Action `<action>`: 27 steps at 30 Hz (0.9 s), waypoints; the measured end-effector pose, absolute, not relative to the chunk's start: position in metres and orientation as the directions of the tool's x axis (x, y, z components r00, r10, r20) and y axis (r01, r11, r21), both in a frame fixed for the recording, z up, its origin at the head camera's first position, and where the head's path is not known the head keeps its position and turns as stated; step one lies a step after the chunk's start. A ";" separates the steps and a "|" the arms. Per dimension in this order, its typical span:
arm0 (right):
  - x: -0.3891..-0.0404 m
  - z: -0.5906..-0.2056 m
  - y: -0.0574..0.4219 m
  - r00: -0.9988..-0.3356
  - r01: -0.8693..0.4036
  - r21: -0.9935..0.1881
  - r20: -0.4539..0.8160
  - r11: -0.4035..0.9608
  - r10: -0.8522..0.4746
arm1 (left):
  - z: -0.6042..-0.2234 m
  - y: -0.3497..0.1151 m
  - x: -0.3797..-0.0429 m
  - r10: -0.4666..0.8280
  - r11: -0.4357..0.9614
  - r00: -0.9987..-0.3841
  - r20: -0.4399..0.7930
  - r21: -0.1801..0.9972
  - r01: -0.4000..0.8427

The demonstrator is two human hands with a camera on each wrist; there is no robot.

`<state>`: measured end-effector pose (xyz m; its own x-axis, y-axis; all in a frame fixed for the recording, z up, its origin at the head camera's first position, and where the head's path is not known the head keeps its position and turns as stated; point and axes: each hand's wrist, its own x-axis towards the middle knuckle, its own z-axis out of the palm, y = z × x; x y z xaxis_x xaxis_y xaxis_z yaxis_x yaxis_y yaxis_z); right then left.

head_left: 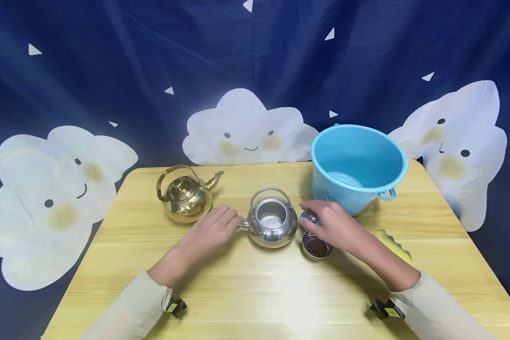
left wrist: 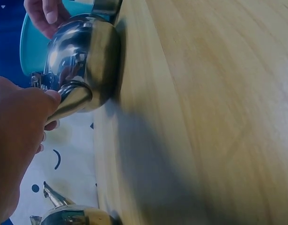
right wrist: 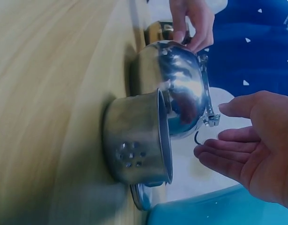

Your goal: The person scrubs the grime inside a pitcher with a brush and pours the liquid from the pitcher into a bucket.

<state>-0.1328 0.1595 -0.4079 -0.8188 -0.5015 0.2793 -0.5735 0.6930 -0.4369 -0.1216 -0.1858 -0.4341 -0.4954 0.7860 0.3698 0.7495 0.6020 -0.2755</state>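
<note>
A silver teapot [head_left: 273, 237] stands lidless at mid-table, its handle raised over the round opening. My left hand [head_left: 212, 227] pinches the teapot's spout [left wrist: 71, 102] between thumb and fingers. Just right of the pot sits a metal strainer basket [right wrist: 134, 140] with small holes. Behind the basket lies the pot's lid [head_left: 309, 217], partly covered by my right hand [head_left: 333, 223] in the head view. In the right wrist view that hand's fingers [right wrist: 228, 152] are spread and hold nothing, apart from the pot and the basket.
A gold teapot [head_left: 187, 200] stands at the back left. At the back right is a tall blue bucket [head_left: 328, 189], close behind my right hand. A yellow sponge [head_left: 393, 245] lies partly behind my right forearm. A cloud-patterned blue curtain [head_left: 255, 56] hangs behind the table.
</note>
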 end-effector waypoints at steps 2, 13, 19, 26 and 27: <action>-0.135 -0.407 0.156 -0.821 -0.570 -0.439 0.282 0.695 -0.496 | -0.434 -0.187 -0.122 0.783 0.607 -0.502 0.367 -0.271 0.747; -0.144 -0.403 0.140 -0.838 -0.538 -0.470 0.205 0.700 -0.507 | -0.436 -0.190 -0.122 0.778 0.612 -0.503 0.376 -0.273 0.742; -0.144 -0.405 0.136 -0.847 -0.521 -0.479 0.191 0.706 -0.495 | -0.437 -0.190 -0.122 0.786 0.602 -0.489 0.379 -0.285 0.746; -0.144 -0.408 0.131 -0.846 -0.527 -0.474 0.218 0.705 -0.486 | -0.436 -0.191 -0.120 0.778 0.610 -0.512 0.364 -0.246 0.753; -0.144 -0.408 0.130 -0.845 -0.530 -0.470 0.222 0.706 -0.486 | -0.436 -0.191 -0.120 0.777 0.611 -0.514 0.363 -0.243 0.753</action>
<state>-0.1437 0.1304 -0.4083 -0.8451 -0.4864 0.2219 -0.5298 0.7061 -0.4698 -0.1197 -0.1915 -0.4355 -0.5138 0.7774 0.3627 0.7530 0.6113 -0.2435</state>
